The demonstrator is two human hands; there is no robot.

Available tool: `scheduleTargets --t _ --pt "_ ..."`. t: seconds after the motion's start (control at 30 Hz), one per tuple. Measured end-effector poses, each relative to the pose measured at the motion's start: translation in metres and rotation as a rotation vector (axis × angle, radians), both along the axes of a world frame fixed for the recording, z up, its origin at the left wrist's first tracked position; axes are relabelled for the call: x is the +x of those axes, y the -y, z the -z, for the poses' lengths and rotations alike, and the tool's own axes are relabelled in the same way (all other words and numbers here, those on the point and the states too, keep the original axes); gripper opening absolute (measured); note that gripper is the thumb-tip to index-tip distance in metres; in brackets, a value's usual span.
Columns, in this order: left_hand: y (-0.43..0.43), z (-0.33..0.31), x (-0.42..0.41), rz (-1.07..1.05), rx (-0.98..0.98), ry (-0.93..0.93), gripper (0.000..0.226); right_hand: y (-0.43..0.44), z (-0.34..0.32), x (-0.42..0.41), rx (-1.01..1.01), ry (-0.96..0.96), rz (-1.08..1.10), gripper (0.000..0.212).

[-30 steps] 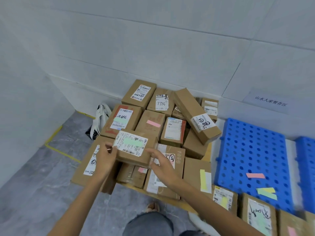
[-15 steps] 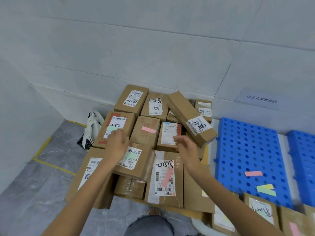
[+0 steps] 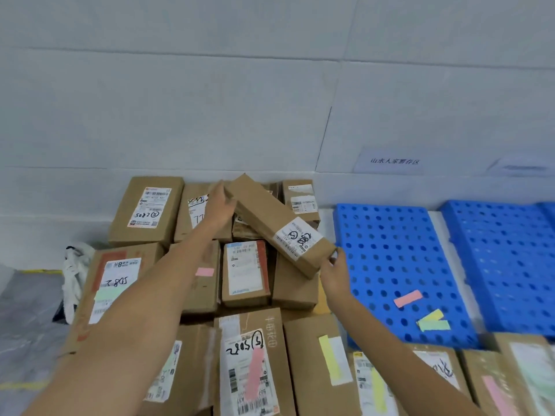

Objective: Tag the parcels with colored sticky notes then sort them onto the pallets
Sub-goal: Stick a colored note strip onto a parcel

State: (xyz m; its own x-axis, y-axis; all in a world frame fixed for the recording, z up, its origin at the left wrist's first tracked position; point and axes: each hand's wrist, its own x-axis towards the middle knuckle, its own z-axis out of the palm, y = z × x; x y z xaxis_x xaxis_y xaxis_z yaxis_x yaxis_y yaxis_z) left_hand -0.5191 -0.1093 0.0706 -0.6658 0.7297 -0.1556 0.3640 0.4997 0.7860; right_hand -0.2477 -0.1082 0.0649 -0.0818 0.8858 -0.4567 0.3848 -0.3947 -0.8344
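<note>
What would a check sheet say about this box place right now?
Surface: grey floor.
Job's things: long box tilted on top of the box pile, no sticky note seen on it; blue pallet with loose sticky notes.
Clutter: white bag beside the pile.
Hands: left hand grips the long box's far end, right hand pinches its near corner.
Cables: nothing seen.
Surroundings: white wall with a paper sign.

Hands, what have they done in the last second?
Both set down the green-tagged parcel and reached forward: the left hand grips the long box at its far end, the right hand pinches its near corner. Other parcels and the notes on the blue pallet stayed put.
</note>
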Motion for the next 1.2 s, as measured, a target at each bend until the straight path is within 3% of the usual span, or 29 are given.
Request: scheduleTargets --t 0.2,0.37,0.63,0.8,1.0,1.1,1.2 --pt "0.008 -0.017 0.018 -0.108 0.133 0.002 0.034 -0.015 -0.010 0.023 -0.003 -0.112 0.026 0.042" --pt "0.038 -0.067 0.110 -0.193 0.296 -0.075 0.026 -0.043 -0.038 0.110 0.080 -0.132 0.021 0.048" --pt "0.069 -0.045 0.308 -0.082 0.175 0.187 0.049 -0.082 -0.041 0.308 0.166 0.082 -0.094 0.036" --pt "0.085 -0.001 0.391 -0.031 -0.013 0.210 0.037 -0.086 -0.019 0.381 0.060 0.238 -0.304 0.028" --pt "0.104 0.039 0.425 -0.098 -0.235 0.193 0.037 -0.101 0.000 0.407 0.013 0.396 -0.584 0.019" --pt "0.105 0.042 0.428 -0.081 -0.263 0.073 0.025 -0.127 -0.001 0.398 0.122 0.491 -0.728 0.030" --pt "0.099 0.036 0.430 -0.043 -0.260 -0.066 0.017 -0.155 0.005 0.377 0.311 0.546 -0.857 0.018"
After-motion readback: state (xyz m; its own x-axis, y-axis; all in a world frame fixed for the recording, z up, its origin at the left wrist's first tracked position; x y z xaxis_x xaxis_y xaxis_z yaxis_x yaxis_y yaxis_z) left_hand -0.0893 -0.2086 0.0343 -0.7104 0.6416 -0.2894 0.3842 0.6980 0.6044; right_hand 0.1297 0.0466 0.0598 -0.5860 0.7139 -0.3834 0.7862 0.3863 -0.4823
